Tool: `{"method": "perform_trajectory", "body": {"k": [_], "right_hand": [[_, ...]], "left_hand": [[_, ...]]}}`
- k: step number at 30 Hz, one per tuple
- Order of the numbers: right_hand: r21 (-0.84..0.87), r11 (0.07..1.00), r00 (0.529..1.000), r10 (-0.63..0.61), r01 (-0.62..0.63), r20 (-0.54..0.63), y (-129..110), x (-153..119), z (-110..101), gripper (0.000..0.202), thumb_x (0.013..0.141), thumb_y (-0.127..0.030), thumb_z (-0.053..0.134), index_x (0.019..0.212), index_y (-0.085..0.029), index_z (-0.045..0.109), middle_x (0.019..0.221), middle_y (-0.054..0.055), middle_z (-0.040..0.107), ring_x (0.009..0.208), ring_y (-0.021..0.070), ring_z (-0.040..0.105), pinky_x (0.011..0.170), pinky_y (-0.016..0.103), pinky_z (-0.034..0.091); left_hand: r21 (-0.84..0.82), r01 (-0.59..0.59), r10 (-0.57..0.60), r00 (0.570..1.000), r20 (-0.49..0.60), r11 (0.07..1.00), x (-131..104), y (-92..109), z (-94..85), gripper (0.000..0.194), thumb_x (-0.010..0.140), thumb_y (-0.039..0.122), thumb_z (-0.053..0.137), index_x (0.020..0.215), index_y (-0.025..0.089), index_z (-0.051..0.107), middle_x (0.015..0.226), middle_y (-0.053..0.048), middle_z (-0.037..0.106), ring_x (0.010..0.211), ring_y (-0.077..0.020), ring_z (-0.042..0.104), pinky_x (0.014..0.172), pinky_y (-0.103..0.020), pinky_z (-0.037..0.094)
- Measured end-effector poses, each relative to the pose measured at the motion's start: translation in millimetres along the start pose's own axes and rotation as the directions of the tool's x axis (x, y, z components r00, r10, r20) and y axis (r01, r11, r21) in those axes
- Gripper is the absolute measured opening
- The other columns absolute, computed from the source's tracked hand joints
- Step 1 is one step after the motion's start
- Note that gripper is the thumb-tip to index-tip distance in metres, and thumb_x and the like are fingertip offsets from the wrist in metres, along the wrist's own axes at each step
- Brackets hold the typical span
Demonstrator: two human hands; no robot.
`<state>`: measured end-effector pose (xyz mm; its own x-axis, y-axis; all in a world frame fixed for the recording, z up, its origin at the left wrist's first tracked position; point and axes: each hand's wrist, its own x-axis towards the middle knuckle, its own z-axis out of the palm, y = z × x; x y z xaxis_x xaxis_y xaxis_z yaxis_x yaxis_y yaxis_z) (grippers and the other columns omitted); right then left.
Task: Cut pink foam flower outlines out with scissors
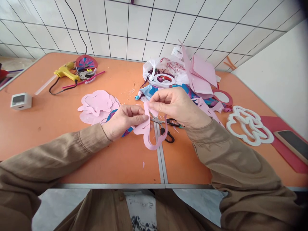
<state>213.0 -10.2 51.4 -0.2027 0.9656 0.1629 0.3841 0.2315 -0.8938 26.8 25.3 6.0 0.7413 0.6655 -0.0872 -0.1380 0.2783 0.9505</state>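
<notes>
A curvy pink paper cutout (pixel 149 141) hangs between my two hands, looping down over the table. My left hand (pixel 124 121) pinches it between thumb and fingers from the left. From the right, my right hand (pixel 172 104) grips its upper end with thumb and forefinger. Behind the cutout lie scissors (pixel 170 136) with black handles, their blades partly covered by the paper. A pile of pink cut shapes (pixel 97 104) sits left of my left hand. Blue and purple patterned material (pixel 112 115) shows partly beneath that hand.
A yellow glue gun (pixel 66 72), keys (pixel 85 75) and a small white box (pixel 21 101) are at the left. Folded pink sheets (pixel 203 75) and a plastic bag (pixel 173 65) stand at the back. White cloud-like outlines (pixel 250 125) and a phone (pixel 292 142) lie right.
</notes>
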Motion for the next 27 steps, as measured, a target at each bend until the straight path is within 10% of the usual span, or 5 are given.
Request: {"method": "perform_trajectory", "body": {"k": [5, 10, 17, 23, 27], "right_hand": [[-0.067, 0.998, 1.0, -0.004, 0.004, -0.003, 1, 3, 1, 0.026, 0.089, -0.038, 0.07, 0.072, -0.021, 0.063, 0.074, -0.001, 0.067, 0.07, 0.0121, 0.064, 0.066, 0.026, 0.055], [-0.275, 0.96, 0.955, -0.135, 0.06, -0.264, 6, -4, -27, 0.002, 0.085, -0.019, 0.068, 0.084, -0.02, 0.068, 0.088, 0.001, 0.072, 0.084, 0.0176, 0.07, 0.079, 0.034, 0.058], [-0.775, 0.63, 0.977, 0.187, -0.038, 0.104, 37, -65, -28, 0.032, 0.085, -0.011, 0.059, 0.113, -0.02, 0.071, 0.101, 0.009, 0.069, 0.087, 0.0264, 0.069, 0.072, 0.038, 0.055], [-0.848, 0.527, 0.978, 0.199, -0.052, 0.064, 45, -85, -11, 0.047, 0.091, -0.019, 0.056, 0.139, -0.022, 0.058, 0.116, 0.013, 0.064, 0.107, 0.0302, 0.067, 0.088, 0.041, 0.055], [-0.895, 0.446, 0.988, 0.12, 0.03, 0.093, 49, -84, -12, 0.042, 0.093, -0.033, 0.059, 0.133, -0.021, 0.062, 0.115, 0.014, 0.067, 0.105, 0.0341, 0.063, 0.087, 0.046, 0.053]], "left_hand": [[0.005, 0.01, -0.01, 1.0, -0.019, 1.0, -2, 1, 1.2, 0.026, 0.073, 0.032, 0.083, 0.066, 0.013, 0.067, 0.064, -0.007, 0.072, 0.054, -0.0129, 0.062, 0.053, -0.023, 0.043], [-0.153, 0.044, -0.071, 0.983, -0.171, 0.987, -5, 0, 2.0, 0.026, 0.071, 0.031, 0.083, 0.065, 0.014, 0.064, 0.065, -0.008, 0.072, 0.063, -0.0183, 0.069, 0.057, -0.024, 0.046], [-0.236, 0.012, -0.087, 0.947, -0.311, 0.972, -17, 2, 9.7, 0.034, 0.074, 0.031, 0.081, 0.054, 0.015, 0.058, 0.056, -0.004, 0.062, 0.064, -0.0157, 0.064, 0.051, -0.021, 0.039], [-0.235, -0.041, -0.065, 0.903, -0.425, 0.971, -32, -4, 24.4, 0.033, 0.069, 0.034, 0.084, 0.054, 0.015, 0.062, 0.053, -0.001, 0.056, 0.063, -0.0118, 0.056, 0.059, -0.021, 0.045], [-0.209, -0.058, -0.055, 0.865, -0.498, 0.976, -38, -8, 28.0, 0.03, 0.066, 0.039, 0.084, 0.059, 0.015, 0.067, 0.057, -0.001, 0.062, 0.049, -0.0062, 0.041, 0.043, -0.019, 0.027]]}}
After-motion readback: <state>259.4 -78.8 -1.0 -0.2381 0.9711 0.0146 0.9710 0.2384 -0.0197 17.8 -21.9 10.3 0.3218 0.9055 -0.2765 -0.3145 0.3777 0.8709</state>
